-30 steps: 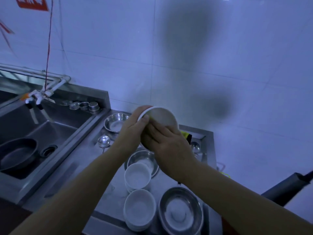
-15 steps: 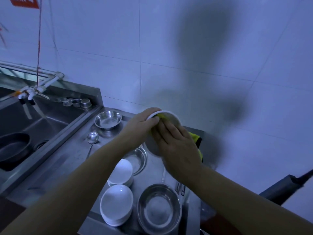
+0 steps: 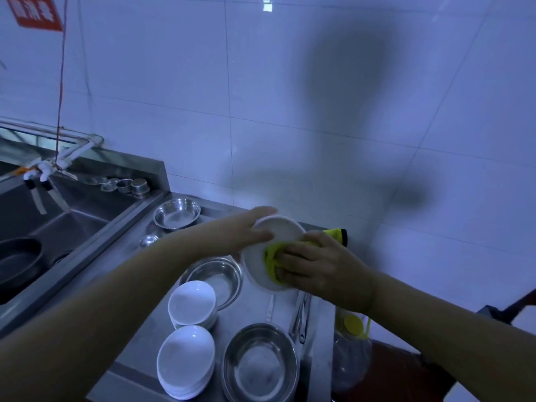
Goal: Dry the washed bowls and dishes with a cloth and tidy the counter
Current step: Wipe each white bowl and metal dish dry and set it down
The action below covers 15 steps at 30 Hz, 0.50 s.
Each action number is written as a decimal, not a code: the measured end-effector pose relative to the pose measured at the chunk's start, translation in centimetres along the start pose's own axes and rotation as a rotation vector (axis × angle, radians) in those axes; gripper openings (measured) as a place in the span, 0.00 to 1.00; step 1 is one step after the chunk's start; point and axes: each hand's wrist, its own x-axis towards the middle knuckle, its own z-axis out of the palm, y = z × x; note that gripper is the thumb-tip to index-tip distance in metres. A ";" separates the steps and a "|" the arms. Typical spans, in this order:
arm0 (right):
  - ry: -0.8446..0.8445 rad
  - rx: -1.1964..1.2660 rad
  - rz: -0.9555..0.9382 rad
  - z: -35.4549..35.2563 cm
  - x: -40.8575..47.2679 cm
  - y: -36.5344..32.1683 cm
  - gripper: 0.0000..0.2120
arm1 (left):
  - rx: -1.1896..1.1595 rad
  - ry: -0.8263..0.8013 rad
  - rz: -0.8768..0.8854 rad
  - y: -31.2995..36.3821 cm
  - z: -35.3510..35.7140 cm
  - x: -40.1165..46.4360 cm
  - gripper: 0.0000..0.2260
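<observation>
Over steel counter (image 3: 150, 332), left hand (image 3: 249, 229) grips white bowl (image 3: 269, 256) (tilted); right hand (image 3: 316, 268) presses yellow cloth (image 3: 271, 256).

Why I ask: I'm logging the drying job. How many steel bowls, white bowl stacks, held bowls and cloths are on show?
steel bowls: 3
white bowl stacks: 2
held white bowl: 1
yellow cloth: 1
Total: 7
</observation>
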 end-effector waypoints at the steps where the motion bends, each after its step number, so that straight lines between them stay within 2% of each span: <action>1: -0.036 0.005 0.035 -0.1 -0.3 0.3 0.06 | 0.201 0.099 0.036 -0.4 0.1 -0.1 0.24; 2: -0.074 0.011 0.082 -0.3 -0.7 0.5 0.07 | 0.418 0.244 0.124 -0.6 0.3 -0.5 0.28; 3: -0.105 0.027 0.130 -0.5 -1.0 0.6 0.09 | 0.611 0.392 0.289 -0.7 0.6 -1.1 0.29; 4: -0.131 0.049 0.176 -0.6 -1.2 0.7 0.11 | 0.769 0.472 0.466 -0.7 1.0 -1.5 0.27; 6: -0.173 0.087 0.248 -0.8 -1.2 0.7 0.16 | 0.985 0.444 0.692 -0.4 1.9 -2.1 0.20; 8: -0.186 0.128 0.297 -1.2 -0.9 0.6 0.19 | 1.086 0.307 0.750 -0.1 2.7 -1.9 0.13; 10: -0.168 0.164 0.332 -1.7 -0.6 0.4 0.22 | 1.067 0.276 0.732 0.3 2.8 -1.8 0.08; 12: -0.088 0.213 0.401 -2.4 -0.7 0.6 0.23 | 0.933 0.325 0.713 0.4 2.3 -1.9 0.06; 15: 0.118 0.335 0.611 -3.4 -1.2 0.9 0.24 | 0.473 0.345 0.491 -0.6 2.2 -2.2 0.06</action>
